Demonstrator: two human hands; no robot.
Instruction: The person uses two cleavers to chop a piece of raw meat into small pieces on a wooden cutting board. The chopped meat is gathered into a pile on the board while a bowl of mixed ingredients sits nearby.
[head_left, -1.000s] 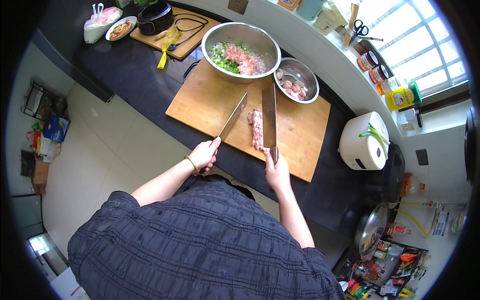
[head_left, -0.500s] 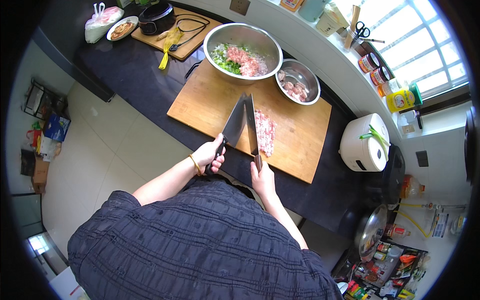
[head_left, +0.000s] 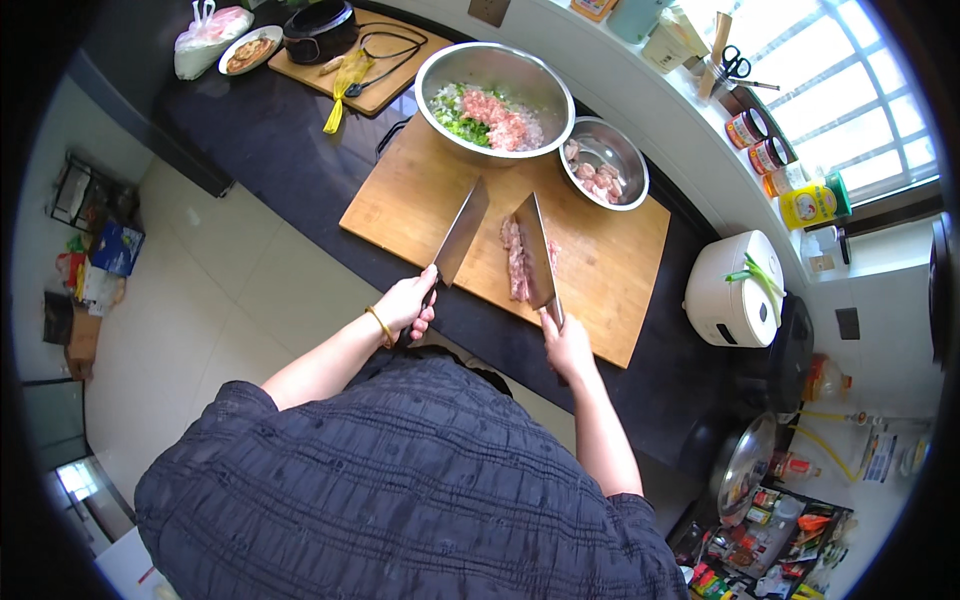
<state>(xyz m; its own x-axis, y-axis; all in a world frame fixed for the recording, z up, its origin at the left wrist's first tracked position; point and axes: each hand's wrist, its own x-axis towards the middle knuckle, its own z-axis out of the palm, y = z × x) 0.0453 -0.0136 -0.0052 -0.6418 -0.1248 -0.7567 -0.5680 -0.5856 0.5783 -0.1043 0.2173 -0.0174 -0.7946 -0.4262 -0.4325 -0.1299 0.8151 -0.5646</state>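
My left hand [head_left: 408, 304] is closed round the black handle of a cleaver [head_left: 463, 236], its blade over the left part of a wooden cutting board [head_left: 400, 205]. A second cleaver [head_left: 537, 250], with a brown handle, is gripped in my right hand [head_left: 568, 345]. Its blade stands among chopped pink meat [head_left: 515, 262], which shows on both sides of it. At the board's far edge a large steel bowl [head_left: 548, 82] holds minced meat and chopped greens. Beside it a smaller steel bowl [head_left: 628, 160] contains meat pieces [head_left: 598, 182].
A white rice cooker [head_left: 735, 290] with green onions [head_left: 757, 272] on top stands right of the board. Far left are a smaller board [head_left: 400, 70] with a black appliance [head_left: 318, 35], and a plate of food [head_left: 250, 50]. Jars [head_left: 767, 155] line the windowsill.
The right cleaver has moved rightward into the meat, so some now lies on its left side. The left cleaver has shifted slightly left, and the two blades are farther apart.
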